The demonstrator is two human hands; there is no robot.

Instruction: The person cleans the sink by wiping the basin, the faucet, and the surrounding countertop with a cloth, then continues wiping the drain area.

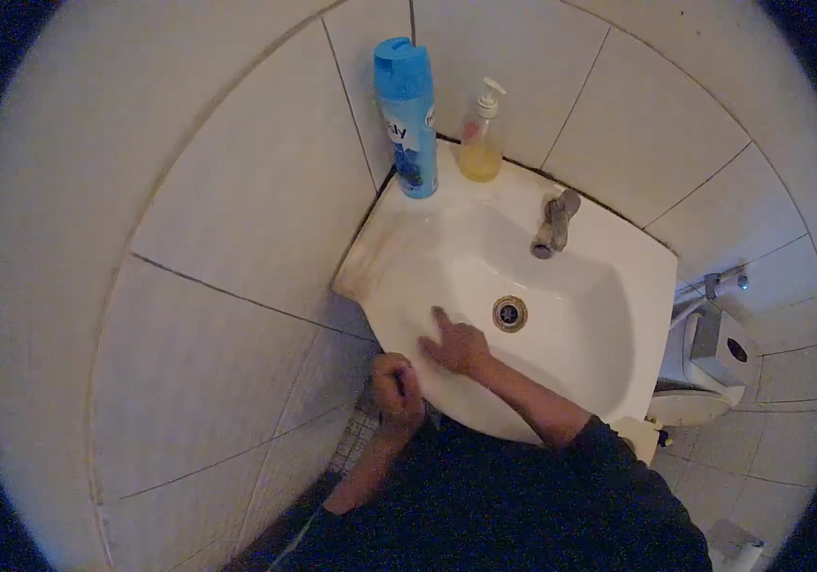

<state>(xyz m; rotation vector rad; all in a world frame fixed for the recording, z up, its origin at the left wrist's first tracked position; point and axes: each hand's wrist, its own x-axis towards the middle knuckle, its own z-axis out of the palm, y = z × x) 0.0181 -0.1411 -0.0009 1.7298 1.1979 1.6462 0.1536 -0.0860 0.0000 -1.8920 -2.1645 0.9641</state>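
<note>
A white sink (651, 276) is fixed in the tiled corner, with a metal drain (510, 314) in its bowl. My right hand (461, 347) is over the left side of the bowl, index finger and thumb stretched apart, fingertips close to the white surface. Just outside the sink's front-left edge, my left hand (397, 389) is curled closed; its inner side is hidden, and I cannot tell whether it holds anything. A short tap (556, 224) stands behind the drain.
On the sink's back-left ledge stand a tall blue spray can (408, 119) and a pump bottle (482, 143) with yellowish liquid. Tiled wall (227, 362) rises close on the left. A toilet (694, 405) and a white box (721, 345) are to the right.
</note>
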